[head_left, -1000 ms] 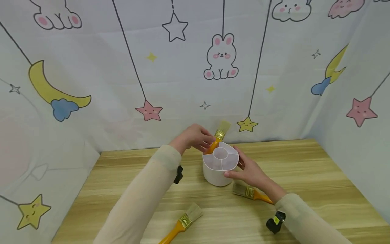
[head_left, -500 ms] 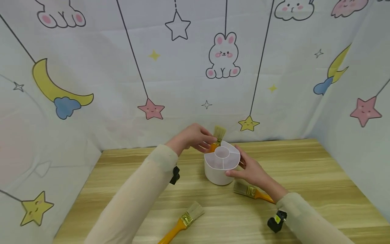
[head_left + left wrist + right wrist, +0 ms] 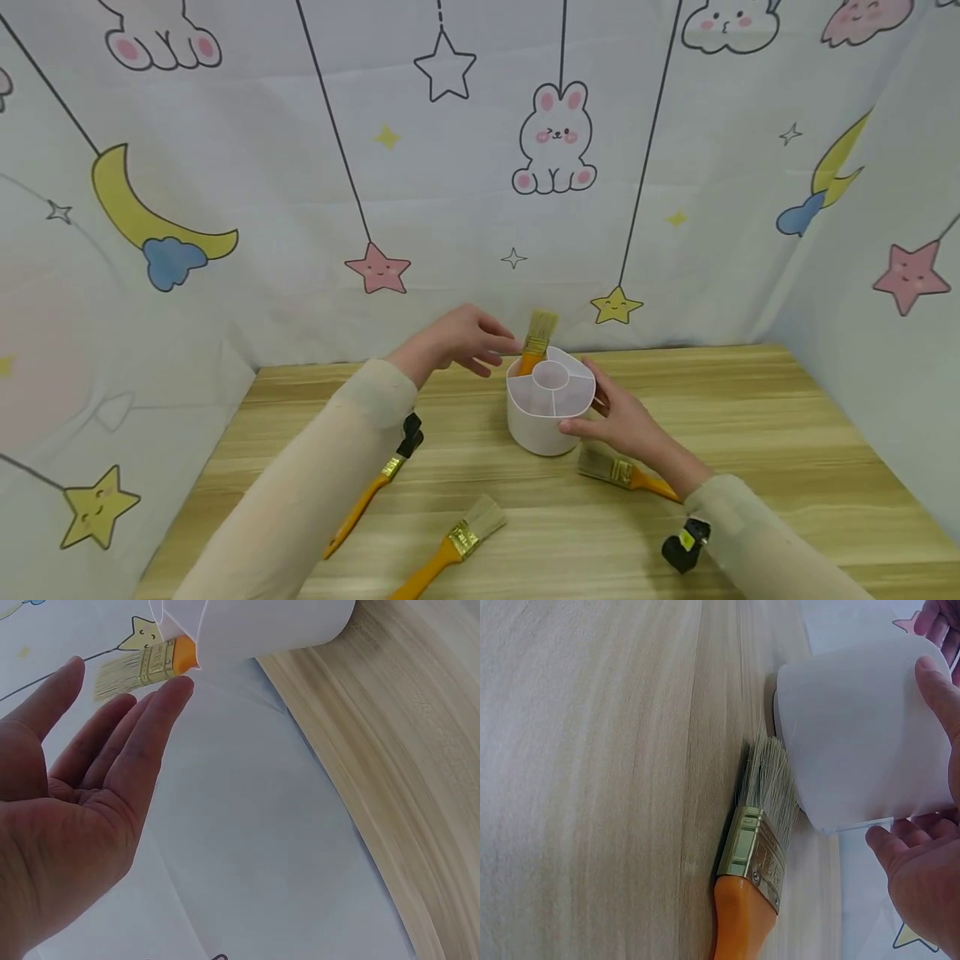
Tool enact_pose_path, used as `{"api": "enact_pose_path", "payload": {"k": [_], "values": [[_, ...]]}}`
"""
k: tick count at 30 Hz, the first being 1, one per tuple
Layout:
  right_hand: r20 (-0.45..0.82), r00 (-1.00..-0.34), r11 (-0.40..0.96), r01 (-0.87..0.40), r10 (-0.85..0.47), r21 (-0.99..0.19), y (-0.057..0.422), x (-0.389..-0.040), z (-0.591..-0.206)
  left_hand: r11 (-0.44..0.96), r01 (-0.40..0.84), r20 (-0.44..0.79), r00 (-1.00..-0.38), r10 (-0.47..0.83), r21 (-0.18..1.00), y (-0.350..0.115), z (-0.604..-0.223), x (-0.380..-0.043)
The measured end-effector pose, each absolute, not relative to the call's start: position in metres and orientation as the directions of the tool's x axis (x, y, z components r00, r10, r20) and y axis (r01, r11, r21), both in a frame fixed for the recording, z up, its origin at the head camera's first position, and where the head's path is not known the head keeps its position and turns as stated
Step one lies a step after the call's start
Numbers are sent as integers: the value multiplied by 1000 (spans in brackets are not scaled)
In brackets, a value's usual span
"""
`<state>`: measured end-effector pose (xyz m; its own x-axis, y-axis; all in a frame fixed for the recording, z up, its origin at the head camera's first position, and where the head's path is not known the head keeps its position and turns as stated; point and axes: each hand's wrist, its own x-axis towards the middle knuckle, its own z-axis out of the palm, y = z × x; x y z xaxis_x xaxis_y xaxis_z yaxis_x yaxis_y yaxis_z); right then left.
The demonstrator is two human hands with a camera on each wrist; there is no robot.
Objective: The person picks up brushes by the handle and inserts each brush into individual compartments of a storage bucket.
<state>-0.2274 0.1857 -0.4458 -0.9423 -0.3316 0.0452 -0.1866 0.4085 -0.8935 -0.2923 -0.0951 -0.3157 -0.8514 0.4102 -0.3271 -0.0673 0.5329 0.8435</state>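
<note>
A white round organizer with several compartments around a central cup stands toward the table's back. One paintbrush with an orange handle leans in its back-left compartment, bristles up. My left hand hovers just left of that brush, fingers loosely extended and holding nothing; in the left wrist view its fingertips lie right by the brush's orange handle. With thumb at the front and fingers round the far side, my right hand grips the organizer's right side. The right wrist view shows the thumb on the white wall.
A second paintbrush lies by the organizer's base, partly beneath my right forearm. Another paintbrush lies at the front middle, and one more paintbrush lies partly hidden by my left sleeve. A patterned white cloth hangs behind the wooden table.
The paintbrush has sunk lower into the organizer's compartment and stands more upright. My left hand has let go of it and drawn away leftward. The right hand keeps its grip.
</note>
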Motion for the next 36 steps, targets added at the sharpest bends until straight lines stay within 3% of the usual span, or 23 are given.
{"api": "enact_pose_path", "payload": {"k": [26, 36], "values": [[43, -945, 417, -184, -325, -890, 185, -230, -446, 609, -20, -314, -870, 380, 793, -185, -330, -246], [37, -944, 422, -181, -328, -888, 186, -232, -447, 679, 9, -272, -912, 306, 734, -217, -350, -227]]}}
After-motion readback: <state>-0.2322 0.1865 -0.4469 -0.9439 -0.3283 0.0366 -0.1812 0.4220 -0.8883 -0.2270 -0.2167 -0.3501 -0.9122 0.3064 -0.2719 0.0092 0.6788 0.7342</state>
